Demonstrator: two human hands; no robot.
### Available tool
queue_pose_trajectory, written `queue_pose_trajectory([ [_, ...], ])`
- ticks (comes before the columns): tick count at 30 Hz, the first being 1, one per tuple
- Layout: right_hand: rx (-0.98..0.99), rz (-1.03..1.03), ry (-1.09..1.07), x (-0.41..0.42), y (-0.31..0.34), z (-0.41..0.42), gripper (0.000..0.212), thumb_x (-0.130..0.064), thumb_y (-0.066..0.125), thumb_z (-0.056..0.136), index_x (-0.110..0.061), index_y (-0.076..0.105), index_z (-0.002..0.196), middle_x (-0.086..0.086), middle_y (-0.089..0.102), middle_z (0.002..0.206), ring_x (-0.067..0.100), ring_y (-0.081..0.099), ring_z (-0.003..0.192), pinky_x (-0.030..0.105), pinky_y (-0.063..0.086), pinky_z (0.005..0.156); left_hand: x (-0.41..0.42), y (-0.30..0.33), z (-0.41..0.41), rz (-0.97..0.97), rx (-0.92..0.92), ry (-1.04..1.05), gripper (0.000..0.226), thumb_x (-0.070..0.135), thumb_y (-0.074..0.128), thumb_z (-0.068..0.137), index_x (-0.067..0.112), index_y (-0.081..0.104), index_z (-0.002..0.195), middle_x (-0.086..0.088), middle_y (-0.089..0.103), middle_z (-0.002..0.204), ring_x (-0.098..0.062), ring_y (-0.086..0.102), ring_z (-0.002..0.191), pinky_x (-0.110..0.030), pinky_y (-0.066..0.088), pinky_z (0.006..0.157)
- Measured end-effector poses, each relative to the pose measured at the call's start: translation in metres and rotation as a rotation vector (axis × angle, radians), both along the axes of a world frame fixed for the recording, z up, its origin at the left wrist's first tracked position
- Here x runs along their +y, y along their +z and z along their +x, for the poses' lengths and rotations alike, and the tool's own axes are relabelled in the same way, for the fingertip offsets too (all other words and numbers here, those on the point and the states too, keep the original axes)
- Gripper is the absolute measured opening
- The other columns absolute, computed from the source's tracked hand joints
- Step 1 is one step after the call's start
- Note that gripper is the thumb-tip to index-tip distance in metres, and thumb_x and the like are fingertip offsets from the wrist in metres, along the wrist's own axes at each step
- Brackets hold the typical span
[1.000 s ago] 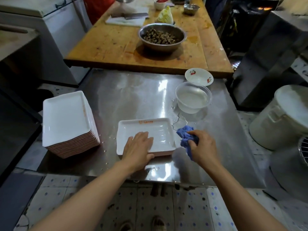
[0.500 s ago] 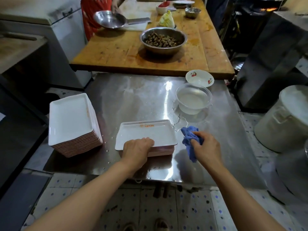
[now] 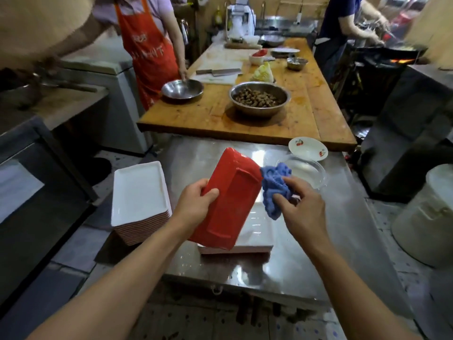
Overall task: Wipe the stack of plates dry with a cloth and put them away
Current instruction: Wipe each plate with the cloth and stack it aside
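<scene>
Head view: a red-backed plate [image 3: 229, 200] held tilted above a steel desk [image 3: 318, 229], a blue cloth [image 3: 274, 187] at its right edge.

The left hand [image 3: 196, 204] grips the plate's left edge, fingers curled round it, thumb on the red underside, which faces the camera. Its long axis runs from near, low, to far, high, leaning slightly left. The right hand [image 3: 302, 207] pinches the bunched cloth, touching the plate's far right corner. A small stack [image 3: 255, 241] lies beneath, mostly hidden by the plate. A taller stack [image 3: 139, 200] sits at the desk's left edge. The plate's white face is hidden.
</scene>
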State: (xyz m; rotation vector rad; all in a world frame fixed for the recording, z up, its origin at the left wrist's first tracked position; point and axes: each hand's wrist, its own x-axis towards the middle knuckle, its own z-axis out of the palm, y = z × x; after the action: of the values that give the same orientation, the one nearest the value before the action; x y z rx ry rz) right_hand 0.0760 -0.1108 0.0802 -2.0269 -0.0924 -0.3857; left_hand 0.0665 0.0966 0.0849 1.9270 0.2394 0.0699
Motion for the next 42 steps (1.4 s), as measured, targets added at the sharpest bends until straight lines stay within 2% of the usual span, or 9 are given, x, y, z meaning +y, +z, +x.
queue_pose_trajectory([
  [5, -0.220, -0.152, 0.163, 0.049, 0.041, 0.007, 0.041, -0.007, 0.072, 0.077, -0.011, 0.065, 0.117, 0.006, 0.057, 0.125, 0.015, 0.052, 0.112, 0.028, 0.045, 0.095, 0.015, 0.015, -0.018, -0.307, 0.049, 0.016, 0.018, 0.009, 0.050, 0.096, 0.009, 0.062, 0.110, -0.008, 0.070, 0.093, -0.019, 0.066, 0.080, -0.026, 0.056, 0.072],
  [10, -0.293, -0.455, 0.261, 0.084, 0.053, 0.010, 0.042, -0.030, 0.055, 0.084, -0.017, 0.061, 0.124, 0.009, 0.045, 0.139, 0.032, 0.035, 0.126, 0.033, 0.023, 0.103, 0.024, 0.025, -0.033, -0.445, 0.004, -0.027, 0.018, 0.002, 0.049, 0.095, 0.006, 0.061, 0.107, -0.013, 0.069, 0.093, -0.023, 0.066, 0.080, -0.035, 0.054, 0.079],
  [16, -0.287, -0.460, 0.351, 0.099, 0.052, 0.014, 0.042, -0.023, 0.054, 0.092, -0.015, 0.049, 0.133, 0.011, 0.034, 0.147, 0.027, 0.039, 0.129, 0.041, 0.032, 0.106, 0.028, 0.034, -0.043, -0.555, -0.034, -0.015, 0.021, 0.000, 0.048, 0.094, -0.002, 0.058, 0.112, -0.015, 0.066, 0.088, -0.018, 0.064, 0.068, -0.025, 0.055, 0.067],
  [19, -0.293, -0.433, 0.288, 0.095, 0.048, 0.015, 0.036, -0.016, 0.056, 0.090, -0.008, 0.053, 0.125, 0.014, 0.040, 0.140, 0.029, 0.046, 0.121, 0.038, 0.035, 0.099, 0.028, 0.035, -0.046, -0.607, -0.026, 0.020, 0.020, 0.002, 0.048, 0.094, -0.003, 0.058, 0.111, -0.018, 0.065, 0.086, -0.023, 0.062, 0.067, -0.028, 0.056, 0.064],
  [23, -0.182, -0.323, 0.225, 0.080, 0.039, 0.017, 0.038, -0.010, 0.051, 0.089, -0.001, 0.047, 0.126, 0.019, 0.036, 0.138, 0.027, 0.034, 0.130, 0.028, 0.025, 0.106, 0.030, 0.035, -0.047, -0.632, -0.042, 0.050, 0.015, 0.006, 0.050, 0.094, 0.001, 0.058, 0.106, -0.018, 0.067, 0.086, -0.027, 0.065, 0.072, -0.035, 0.058, 0.065],
  [27, -0.104, -0.137, 0.176, 0.088, 0.042, 0.017, 0.039, 0.000, 0.047, 0.091, 0.000, 0.039, 0.129, 0.021, 0.029, 0.137, 0.025, 0.027, 0.131, -0.004, 0.013, 0.092, 0.022, 0.033, -0.040, -0.750, -0.064, 0.097, 0.010, 0.003, 0.050, 0.093, 0.006, 0.060, 0.092, -0.007, 0.070, 0.069, -0.017, 0.067, 0.060, -0.030, 0.058, 0.056],
  [31, -0.040, -0.089, 0.117, 0.093, 0.038, 0.003, 0.045, -0.003, 0.047, 0.091, -0.004, 0.034, 0.134, 0.016, 0.033, 0.131, 0.026, 0.036, 0.123, 0.005, 0.022, 0.081, 0.018, 0.034, -0.029, -0.836, -0.092, 0.163, 0.012, 0.006, 0.049, 0.094, 0.009, 0.060, 0.090, -0.007, 0.071, 0.069, -0.016, 0.069, 0.059, -0.028, 0.056, 0.051],
  [37, 0.144, 0.049, 0.194, 0.076, 0.022, -0.032, 0.049, -0.010, 0.052, 0.092, -0.024, 0.028, 0.132, 0.003, 0.044, 0.126, 0.015, 0.056, 0.104, 0.032, 0.049, 0.087, 0.015, 0.035, -0.011, -0.848, -0.168, 0.230, 0.011, 0.015, 0.050, 0.095, 0.015, 0.061, 0.095, -0.001, 0.073, 0.074, -0.016, 0.070, 0.065, -0.028, 0.055, 0.050],
  [42, 0.320, 0.354, 0.210, 0.060, 0.033, -0.020, 0.054, 0.007, 0.058, 0.082, -0.027, 0.033, 0.115, -0.005, 0.053, 0.091, -0.001, 0.065, 0.063, 0.030, 0.057, 0.060, 0.006, 0.024, -0.006, -0.803, -0.083, 0.199, 0.011, 0.015, 0.046, 0.098, 0.016, 0.057, 0.095, -0.010, 0.067, 0.089, -0.020, 0.067, 0.073, -0.036, 0.057, 0.066],
])
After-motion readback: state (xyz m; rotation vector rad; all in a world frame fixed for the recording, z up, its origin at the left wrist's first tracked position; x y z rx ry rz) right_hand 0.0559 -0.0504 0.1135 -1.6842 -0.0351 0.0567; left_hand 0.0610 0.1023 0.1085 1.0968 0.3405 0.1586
